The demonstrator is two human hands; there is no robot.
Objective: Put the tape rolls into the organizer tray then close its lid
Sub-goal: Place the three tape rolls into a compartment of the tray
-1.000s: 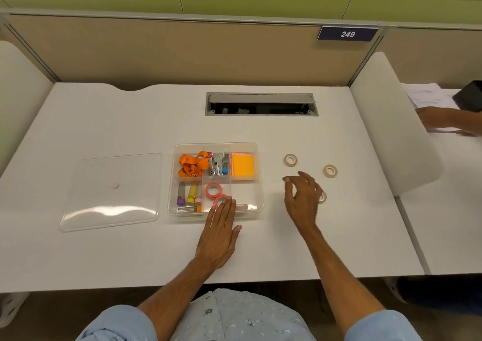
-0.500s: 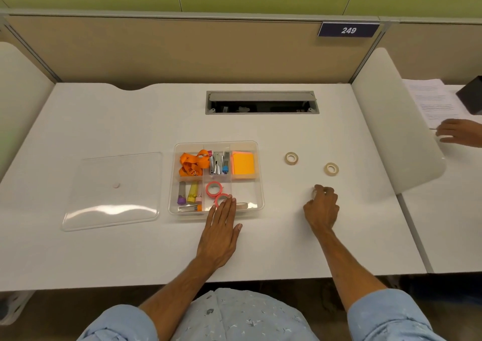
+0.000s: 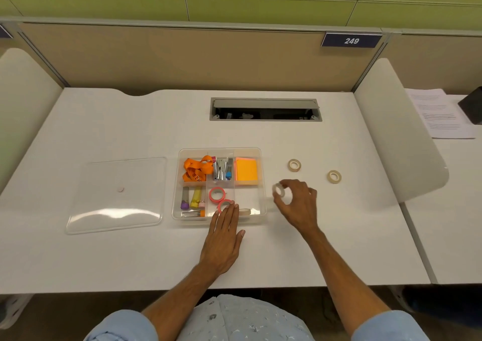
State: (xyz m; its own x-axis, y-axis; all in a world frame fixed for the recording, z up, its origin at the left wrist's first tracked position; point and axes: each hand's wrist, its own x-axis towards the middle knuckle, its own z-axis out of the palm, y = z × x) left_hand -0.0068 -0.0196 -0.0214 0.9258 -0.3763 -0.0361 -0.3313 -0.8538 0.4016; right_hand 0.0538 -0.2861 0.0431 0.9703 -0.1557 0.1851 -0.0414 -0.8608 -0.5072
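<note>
A clear organizer tray (image 3: 263, 184) stands mid-desk, lid off. Two pink tape rolls (image 3: 217, 194) lie in its front middle compartment, and a beige roll (image 3: 244, 212) lies in the front right one. My left hand (image 3: 223, 241) rests flat on the desk, fingertips over the tray's front rim. My right hand (image 3: 297, 202) pinches a whitish tape roll (image 3: 279, 190) just right of the tray, lifted off the desk. Two more beige rolls (image 3: 294, 165) (image 3: 334, 176) lie on the desk to the right. The clear lid (image 3: 117, 194) lies flat left of the tray.
The tray also holds an orange lanyard (image 3: 195, 169), a stapler (image 3: 221, 171), orange sticky notes (image 3: 246, 171) and markers (image 3: 195, 197). A cable slot (image 3: 264, 109) opens at the back. White dividers flank the desk; papers (image 3: 440, 113) lie beyond the right one.
My right hand closed on the nearest tape roll on the desk, lifted it and carried it left toward the tray. My left hand stayed put. The other person's hand left view.
</note>
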